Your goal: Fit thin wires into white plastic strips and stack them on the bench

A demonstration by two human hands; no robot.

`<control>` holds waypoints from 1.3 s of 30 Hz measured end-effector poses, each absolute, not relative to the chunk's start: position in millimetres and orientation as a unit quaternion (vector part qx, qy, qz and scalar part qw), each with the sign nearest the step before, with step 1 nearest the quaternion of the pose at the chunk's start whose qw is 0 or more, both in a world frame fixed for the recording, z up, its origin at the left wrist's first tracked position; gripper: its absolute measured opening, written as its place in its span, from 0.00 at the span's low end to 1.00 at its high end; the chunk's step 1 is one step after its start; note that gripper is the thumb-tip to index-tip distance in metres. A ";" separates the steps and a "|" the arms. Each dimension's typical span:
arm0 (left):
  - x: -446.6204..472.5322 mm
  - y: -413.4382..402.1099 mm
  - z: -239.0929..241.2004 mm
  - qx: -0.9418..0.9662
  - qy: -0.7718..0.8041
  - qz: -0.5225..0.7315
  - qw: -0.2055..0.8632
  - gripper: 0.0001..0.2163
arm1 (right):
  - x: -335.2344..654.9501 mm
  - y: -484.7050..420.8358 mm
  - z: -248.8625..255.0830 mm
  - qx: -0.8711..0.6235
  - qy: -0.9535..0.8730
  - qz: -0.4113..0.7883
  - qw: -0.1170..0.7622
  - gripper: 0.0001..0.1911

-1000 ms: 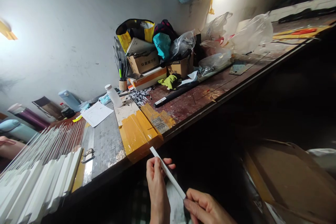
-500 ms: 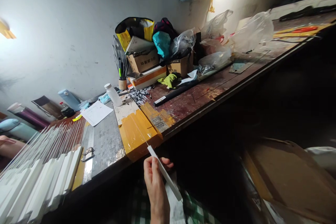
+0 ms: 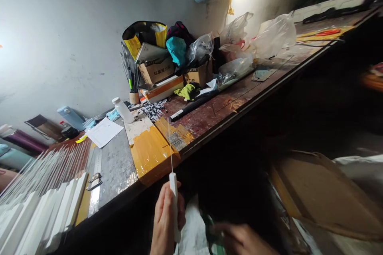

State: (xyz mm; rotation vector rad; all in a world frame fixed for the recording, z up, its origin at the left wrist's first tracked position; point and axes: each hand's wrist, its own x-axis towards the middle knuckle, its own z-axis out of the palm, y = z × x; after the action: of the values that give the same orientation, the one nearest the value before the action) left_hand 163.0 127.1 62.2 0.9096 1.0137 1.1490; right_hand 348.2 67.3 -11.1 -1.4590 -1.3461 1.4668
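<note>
My left hand is wrapped round a narrow white foam stick, held nearly upright in front of the table edge. A thin pale rod sticks out of its top end and points at the yellow-taped pad behind it. My right hand is low at the bottom right, smeared by motion, and what its fingers do cannot be made out. Between the hands a white cloth hangs over the lap.
Several white foam sticks with thin rods lie in a row at left, where part of another person's arm shows. Near them are a metal ruler and a paper sheet. Behind stand a white bottle and cartons.
The foam stick has turned from slanting to nearly upright in my left hand, which moved slightly left. My right hand has come into view at the bottom. The whole view has shifted a little.
</note>
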 end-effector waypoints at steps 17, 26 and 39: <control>160.4 106.9 33.1 0.533 0.520 0.465 0.479 0.13 | 330.3 139.1 67.6 -0.394 -0.407 0.550 0.613 0.11; 169.8 104.6 30.7 0.520 0.516 0.514 0.446 0.10 | 332.0 140.6 65.8 -0.400 -0.420 0.563 0.589 0.11; 167.1 113.9 23.9 0.499 0.502 0.543 0.452 0.11 | 323.5 149.2 52.7 -0.406 -0.509 0.527 0.546 0.13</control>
State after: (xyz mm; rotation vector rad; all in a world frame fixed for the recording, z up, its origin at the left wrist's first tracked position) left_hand 167.1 113.9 23.9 1.2317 1.2389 1.3425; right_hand 323.5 149.2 52.7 -0.9628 -1.2065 1.2503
